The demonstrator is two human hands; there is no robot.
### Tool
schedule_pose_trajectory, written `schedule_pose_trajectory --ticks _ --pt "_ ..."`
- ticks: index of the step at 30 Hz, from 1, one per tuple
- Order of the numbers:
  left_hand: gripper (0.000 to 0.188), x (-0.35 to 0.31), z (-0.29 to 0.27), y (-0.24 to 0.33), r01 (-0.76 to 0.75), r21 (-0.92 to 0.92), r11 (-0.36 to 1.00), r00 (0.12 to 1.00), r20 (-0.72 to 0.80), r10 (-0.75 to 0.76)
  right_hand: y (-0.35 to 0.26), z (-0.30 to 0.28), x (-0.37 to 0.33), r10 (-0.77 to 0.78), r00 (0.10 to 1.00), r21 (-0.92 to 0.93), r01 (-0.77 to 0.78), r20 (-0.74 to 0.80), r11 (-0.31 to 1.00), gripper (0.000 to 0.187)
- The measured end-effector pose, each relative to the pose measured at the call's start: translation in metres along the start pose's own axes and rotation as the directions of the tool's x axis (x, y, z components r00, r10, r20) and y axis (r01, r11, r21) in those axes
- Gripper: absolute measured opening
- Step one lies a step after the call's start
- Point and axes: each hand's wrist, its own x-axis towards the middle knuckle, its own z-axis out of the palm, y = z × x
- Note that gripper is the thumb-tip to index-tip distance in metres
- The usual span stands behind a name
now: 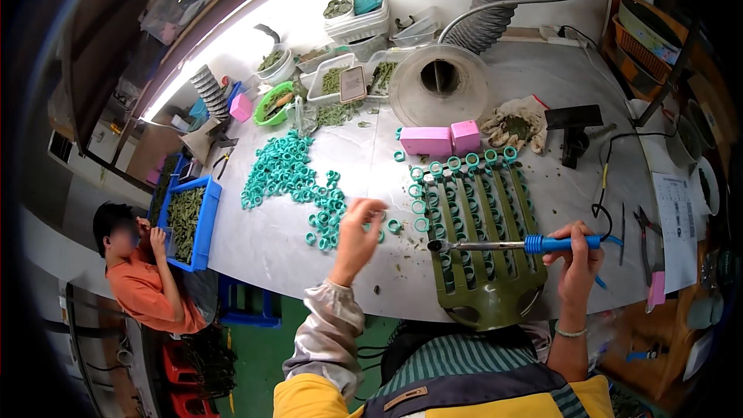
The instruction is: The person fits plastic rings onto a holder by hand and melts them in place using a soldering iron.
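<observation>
In my right hand (576,259) is a soldering iron (546,244) with a blue handle, its fingers wrapped round the grip. The iron's dark, wide tip (439,246) points left, over the edge of an olive-green slatted frame (484,303). Teal rings (418,207) line the frame's left and far edges, and more show between its slats. My left hand (358,238) hovers by the near right side of a pile of teal rings (280,170). Its fingers are curled together and slightly blurred; whatever they may pinch is hidden.
Two pink blocks (427,141) stand behind the frame. Beyond are a funnel-shaped hood (441,85), soiled gloves (517,124) and a black stand (574,135). Pliers (644,240) lie right. At left, a person in orange (151,294) sits by a blue crate (203,220) of green pieces.
</observation>
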Motion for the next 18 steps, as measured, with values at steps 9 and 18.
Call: schedule_pose_trajectory --ticks 9,18 --pt "0.021 -0.016 -0.031 -0.040 -0.167 0.618 0.768 0.985 0.070 0.158 -0.001 0.001 -0.001 -0.018 1.000 0.005 0.018 0.021 1.000 0.032" --pt "0.026 -0.037 0.011 0.042 0.109 -0.284 0.953 0.966 0.257 -0.034 -0.003 -0.006 -0.006 -0.010 1.000 -0.017 0.010 -0.009 1.000 0.032"
